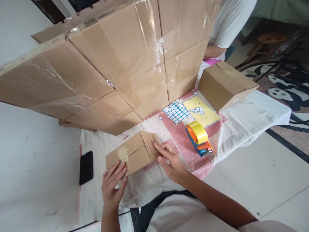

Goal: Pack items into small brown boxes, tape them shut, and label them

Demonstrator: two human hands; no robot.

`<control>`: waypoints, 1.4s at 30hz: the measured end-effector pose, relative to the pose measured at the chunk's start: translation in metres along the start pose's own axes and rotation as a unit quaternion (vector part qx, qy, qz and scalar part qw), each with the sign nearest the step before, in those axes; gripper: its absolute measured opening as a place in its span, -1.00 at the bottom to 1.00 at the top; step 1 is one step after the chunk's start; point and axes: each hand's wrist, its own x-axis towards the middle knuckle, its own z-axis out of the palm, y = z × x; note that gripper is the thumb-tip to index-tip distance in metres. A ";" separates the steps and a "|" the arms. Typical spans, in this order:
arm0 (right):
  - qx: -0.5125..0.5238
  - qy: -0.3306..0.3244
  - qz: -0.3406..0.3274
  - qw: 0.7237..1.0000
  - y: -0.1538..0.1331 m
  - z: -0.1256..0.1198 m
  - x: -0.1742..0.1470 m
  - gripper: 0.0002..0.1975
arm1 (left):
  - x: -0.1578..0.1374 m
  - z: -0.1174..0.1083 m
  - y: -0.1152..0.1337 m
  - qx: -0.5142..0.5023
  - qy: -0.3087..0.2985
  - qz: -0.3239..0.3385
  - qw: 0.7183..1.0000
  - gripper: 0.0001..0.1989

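A small cardboard box [135, 149] rests on the cloth-covered table right in front of me. A strip of tape shows on its top, near the left end, and a seam runs along its middle. My left hand [113, 180] holds the near left corner, fingers over the top and thumb down the side. At the other end, my right hand [172, 162] has its fingers stretched out, with the fingertips touching the end panel. To the right of that hand lies a blue and orange tape dispenser [201, 149] carrying a yellow tape roll [200, 132].
A tall wall of taped cardboard boxes [135, 64] stands along the table's far side. A blue-lined grid sheet [177, 112] and a yellow sheet [207, 111] hold small white pieces. Another carton [224, 83] sits right, a black phone [86, 167] left. Behind the wall is a person's white sleeve [233, 22].
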 end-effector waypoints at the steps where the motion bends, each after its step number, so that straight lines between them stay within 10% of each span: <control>1: -0.004 0.002 0.000 1.000 0.001 0.000 -0.004 -0.55 | 0.002 0.000 0.001 0.004 -0.002 0.004 1.000 -0.65; 10: 0.000 0.090 0.005 0.996 0.031 -0.020 -0.002 -0.69 | 0.003 0.004 0.002 0.008 0.011 0.015 1.000 -0.63; 22: -0.432 -0.001 0.038 0.901 0.064 -0.044 0.012 -0.75 | 0.012 0.009 0.010 0.032 0.011 0.039 0.999 -0.64; 38: -0.274 0.057 -0.001 0.960 0.066 -0.049 0.026 -0.83 | 0.001 0.007 -0.002 -0.007 0.037 0.027 0.999 -0.59; 42: -0.079 0.011 -0.030 0.996 0.045 -0.047 0.033 -0.90 | -0.003 0.006 -0.007 -0.016 0.044 0.030 0.998 -0.56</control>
